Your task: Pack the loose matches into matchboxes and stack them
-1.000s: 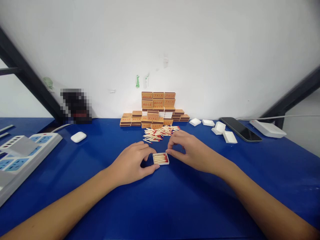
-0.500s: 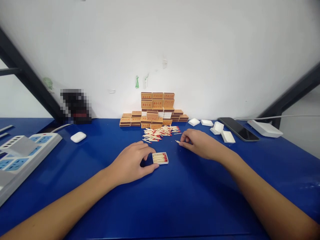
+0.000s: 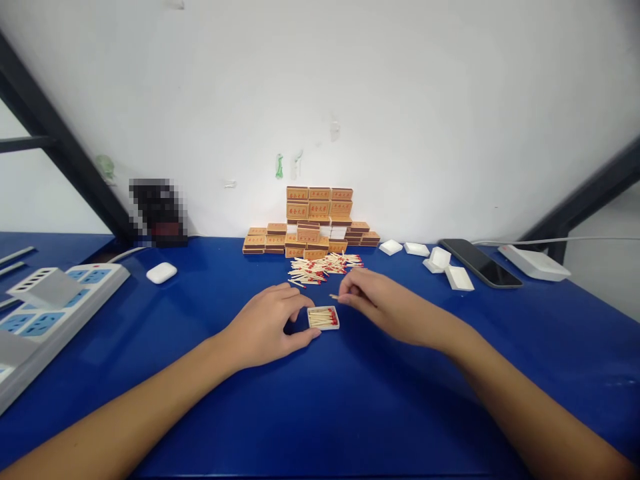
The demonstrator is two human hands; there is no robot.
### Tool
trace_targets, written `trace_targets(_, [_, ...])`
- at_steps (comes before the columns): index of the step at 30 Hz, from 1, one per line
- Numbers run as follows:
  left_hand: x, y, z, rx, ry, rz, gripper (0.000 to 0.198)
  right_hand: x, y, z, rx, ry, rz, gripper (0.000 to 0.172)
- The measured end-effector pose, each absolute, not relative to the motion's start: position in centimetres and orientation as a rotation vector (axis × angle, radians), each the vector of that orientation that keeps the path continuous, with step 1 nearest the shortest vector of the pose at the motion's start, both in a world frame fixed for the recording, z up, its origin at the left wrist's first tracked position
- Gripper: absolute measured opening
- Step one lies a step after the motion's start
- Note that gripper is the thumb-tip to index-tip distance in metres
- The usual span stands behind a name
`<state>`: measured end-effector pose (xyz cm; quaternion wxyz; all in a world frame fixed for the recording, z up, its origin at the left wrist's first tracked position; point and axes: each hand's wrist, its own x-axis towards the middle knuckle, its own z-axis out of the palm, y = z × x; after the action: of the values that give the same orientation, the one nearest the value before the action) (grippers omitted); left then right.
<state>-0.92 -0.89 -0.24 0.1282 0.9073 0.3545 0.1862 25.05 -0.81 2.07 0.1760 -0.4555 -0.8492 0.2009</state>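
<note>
My left hand (image 3: 273,325) rests on the blue table, thumb and fingers gripping the left end of a small white matchbox tray (image 3: 323,329). Inside the tray lie several red-tipped matches (image 3: 323,317), heads to the right. Just up and right of it, my right hand (image 3: 375,297) is closed in a pinch, with the pale end of a match (image 3: 334,297) sticking out to the left from the fingertips. Behind both hands a loose pile of matches (image 3: 320,268) spreads on the table.
Orange matchboxes (image 3: 320,210) stand stacked against the wall behind the pile. Empty white trays (image 3: 459,278), a phone (image 3: 480,262) and a white flat box (image 3: 534,262) lie to the right. A power strip (image 3: 100,293) and a white earbud case (image 3: 161,273) are at the left.
My right hand has moved left with the match, closer to the tray. My left hand keeps its hold on the tray. The whole view has shifted slightly.
</note>
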Motion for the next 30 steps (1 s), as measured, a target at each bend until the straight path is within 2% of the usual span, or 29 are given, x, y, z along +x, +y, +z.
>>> trace_targets(11, [-0.9, -0.8, -0.2, 2.643, 1.019, 0.541, 0.019, 21.8, -2.0, 0.8, -1.246, -2.496, 0.432, 0.008])
trace_targets(16, [-1.0, -0.9, -0.3, 2.653, 1.027, 0.55, 0.021, 22.5, -1.7, 0.6, -1.204, -2.511, 0.366, 0.012])
trace_targets(30, [-1.0, -0.9, -0.3, 2.634, 1.035, 0.545, 0.022, 22.3, -1.9, 0.7, -1.194, -2.443, 0.371, 0.01])
